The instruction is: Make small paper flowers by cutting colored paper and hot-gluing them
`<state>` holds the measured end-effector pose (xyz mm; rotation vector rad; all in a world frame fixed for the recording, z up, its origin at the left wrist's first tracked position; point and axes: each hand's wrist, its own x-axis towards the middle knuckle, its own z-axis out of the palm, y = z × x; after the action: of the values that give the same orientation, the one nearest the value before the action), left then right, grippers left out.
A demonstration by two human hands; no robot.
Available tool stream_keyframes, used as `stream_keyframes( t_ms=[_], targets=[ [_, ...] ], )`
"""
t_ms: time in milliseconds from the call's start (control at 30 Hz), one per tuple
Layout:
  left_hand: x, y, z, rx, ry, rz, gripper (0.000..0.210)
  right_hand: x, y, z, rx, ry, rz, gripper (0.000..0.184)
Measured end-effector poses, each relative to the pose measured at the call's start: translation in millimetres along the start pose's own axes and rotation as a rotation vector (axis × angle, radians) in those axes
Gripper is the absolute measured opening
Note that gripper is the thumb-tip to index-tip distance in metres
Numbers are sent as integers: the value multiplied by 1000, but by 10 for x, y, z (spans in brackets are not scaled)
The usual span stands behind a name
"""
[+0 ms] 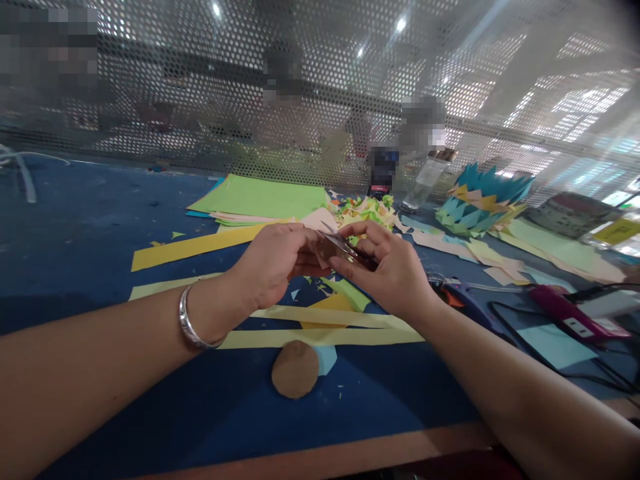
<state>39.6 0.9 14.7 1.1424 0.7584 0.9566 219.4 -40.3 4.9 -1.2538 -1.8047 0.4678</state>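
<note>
Brownish paper piece (324, 256) was above the worktop (400, 400), between both hands | left hand (270, 263) pinched it | right hand (390, 267) was curled around scissors (340, 243), blades slightly apart | scrap heap (369, 213) lay behind; yellow strips (320, 338), brown disc (295, 370) nearer | bottle (425, 183) label was too blurred for reading

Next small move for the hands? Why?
Probably one short snip with the scissors, the left hand steadying the small paper piece: the right hand grips the scissors, and their blades appear to be right at the paper, though fingers partly hide it.
</note>
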Motion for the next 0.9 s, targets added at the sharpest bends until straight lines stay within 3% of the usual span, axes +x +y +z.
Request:
stream_keyframes(
  t_ms=[167,267,433,567,800,900],
  targets=[
    [-26,7,25,30,9,40,6,-1,-1,-3,2,-3,-13,33],
    [-40,12,33,36,-1,81,15,0,-8,-17,45,13,-20,35],
    [-43,22,27,75,-61,158,18,34,19,-38,210,80,25,39],
    [-43,10,21,138,-77,228,20,54,37,-22,351,54,78,39],
    [-46,-30,33,28,-120,186,17,33,-16,-28,447,64,89,36],
    [-35,-26,30,38,-81,189,14,32,-20,-32,458,55,92,37]
  ],
)
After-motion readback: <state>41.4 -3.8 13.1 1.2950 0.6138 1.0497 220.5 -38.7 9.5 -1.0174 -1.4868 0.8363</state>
